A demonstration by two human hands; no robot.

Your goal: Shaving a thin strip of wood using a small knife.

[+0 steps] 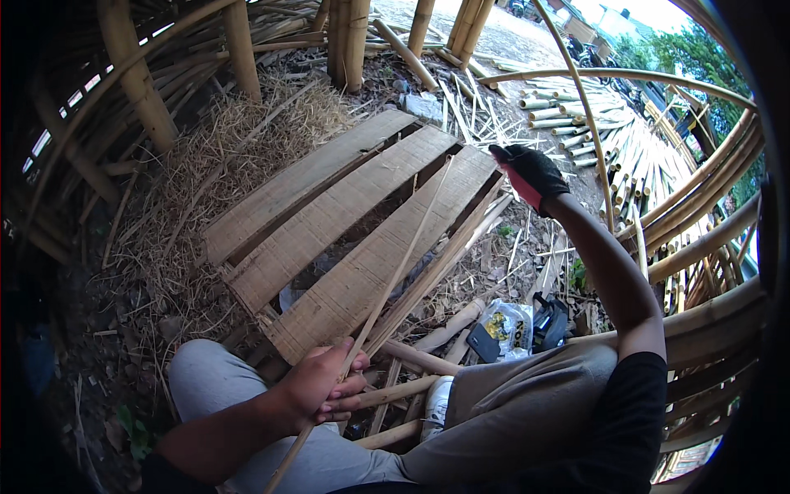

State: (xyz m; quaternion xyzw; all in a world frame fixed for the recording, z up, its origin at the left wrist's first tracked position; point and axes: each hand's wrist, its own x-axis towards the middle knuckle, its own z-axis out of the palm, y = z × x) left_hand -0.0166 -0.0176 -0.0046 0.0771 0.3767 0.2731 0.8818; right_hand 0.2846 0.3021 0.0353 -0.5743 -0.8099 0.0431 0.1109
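Holding a thin bamboo strip [401,263] over a slatted wooden bench [342,216].
Closed around the strip at 7 o'clock with the bare left grip [327,382], slanting it toward 1 o'clock; extending the gloved right grip [531,175] to 2 o'clock, beside the bench's far corner, cannot tell how open or whether holding anything.

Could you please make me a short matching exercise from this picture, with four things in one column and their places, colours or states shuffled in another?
Things:
1. left hand
2. right hand
3. dry straw
4. shoe

Descriptions:
A. white
B. heaped left of the wooden planks
C. bare, holding a thin bamboo strip
D. in a black and red glove

Right pairs: 1-C, 2-D, 3-B, 4-A
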